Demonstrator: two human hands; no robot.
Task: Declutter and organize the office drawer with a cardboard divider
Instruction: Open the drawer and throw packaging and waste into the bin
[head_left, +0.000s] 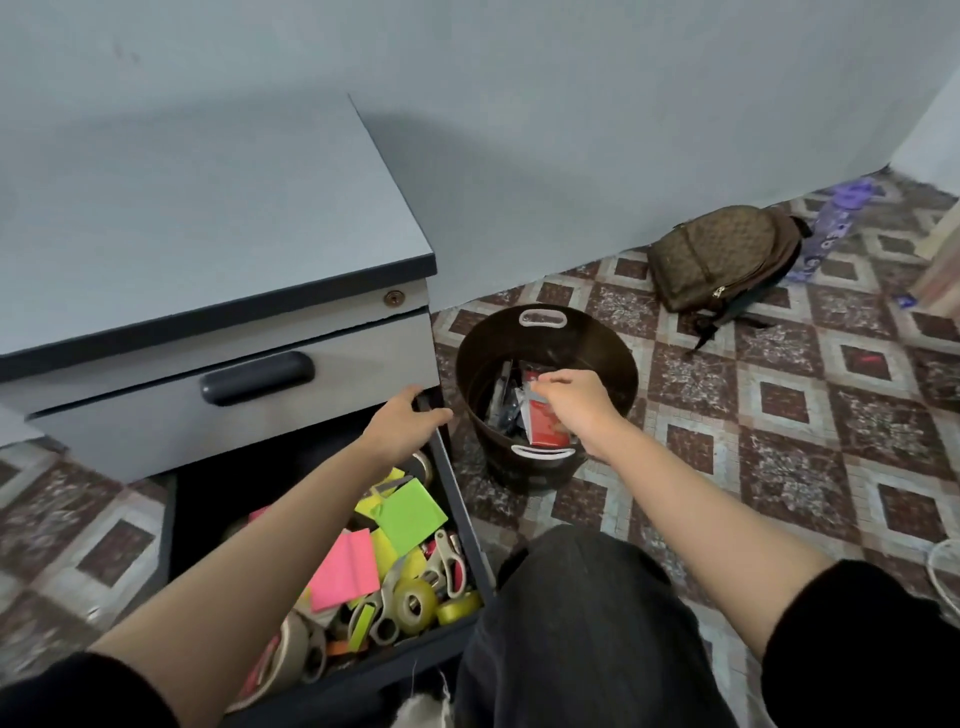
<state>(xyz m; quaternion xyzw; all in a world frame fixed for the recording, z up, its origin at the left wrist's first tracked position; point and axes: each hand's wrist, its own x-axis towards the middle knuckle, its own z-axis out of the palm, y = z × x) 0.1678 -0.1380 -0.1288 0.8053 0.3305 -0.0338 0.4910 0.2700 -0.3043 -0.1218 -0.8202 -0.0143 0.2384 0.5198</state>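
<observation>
Room: a blue-grey wall (571, 130) fills the top of the frame, and a floor (779, 405) of maroon and pale diamond tiles runs across the right and lower left.
Cabinet: a grey pedestal cabinet (208, 208) stands at upper left; its worktop is flat with a dark edge.
Upper drawer (130, 426): closed, with a dark handle (257, 376) and a round lock (394, 298) above it.
Drawer (457, 509): at lower centre-left, pulled out of the cabinet. It holds a green sticky-note pad (410, 514), a pink pad (345, 569), tape rolls (414, 605) and scissors (447, 561) in a loose jumble.
Left grip (405, 421): closed around the far end of the drawer's right wall.
Bin (524, 475): a dark round bin on the floor just right of the drawer, with a red packet (545, 426) and other scraps inside.
Right grip (576, 410): over the bin's mouth with its fingers curled. I cannot tell whether it holds the packet.
Backpack (722, 254): brown, lying on the floor against the wall at upper right.
Knee (582, 623): in dark trousers at bottom centre.
</observation>
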